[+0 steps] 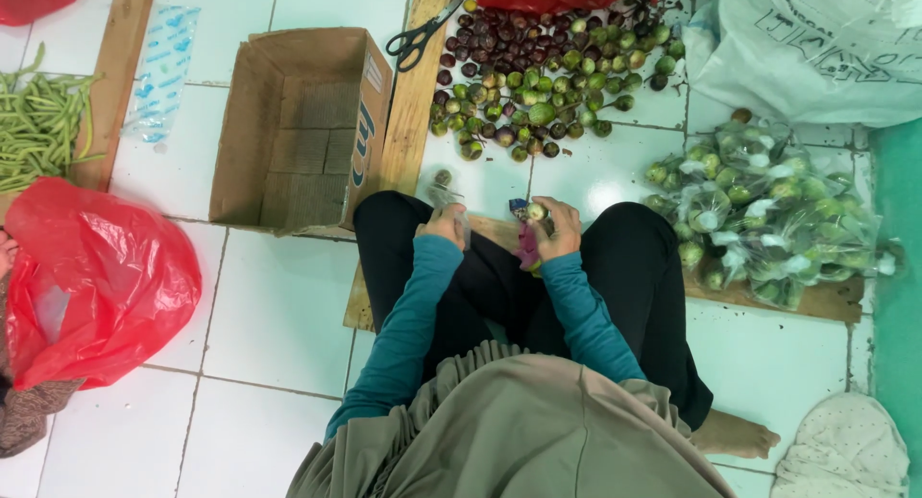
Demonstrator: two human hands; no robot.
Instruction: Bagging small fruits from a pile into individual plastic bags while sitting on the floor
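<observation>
Grey-beige pleated cloth (519,431) fills the lower centre of the frame, nearest the camera, with teal sleeves running up from it to both hands. Left hand (446,224), at centre frame, is closed in a loose fist around a clear plastic bag (449,198) whose crumpled top sticks up above the knuckles. Right hand (559,231), just right of it, pinches a small round green fruit (536,211) between thumb and fingertips, with a scrap of pink material (528,250) bunched below the palm; what the dark bit beside the fruit is cannot be told. Both hands rest over black-clad knees (499,267), which sit on a wooden plank (826,301) running to the right. One loose fruit (443,177) lies just above the left hand. Pile of small round fruits (538,75), purple-brown and green mixed, spreads on the white tiled floor (279,306) in the upper centre. Black-handled scissors (423,34) lie on an upright wooden board at its left edge. Open cardboard box (303,123) sits upper left of centre. Filled clear bags of green fruit (768,210) are heaped at right, below a large white sack (816,47). Red plastic bag (96,282) lies at left; green beans (38,123) at upper left. Bare foot (735,436) shows at lower right.
</observation>
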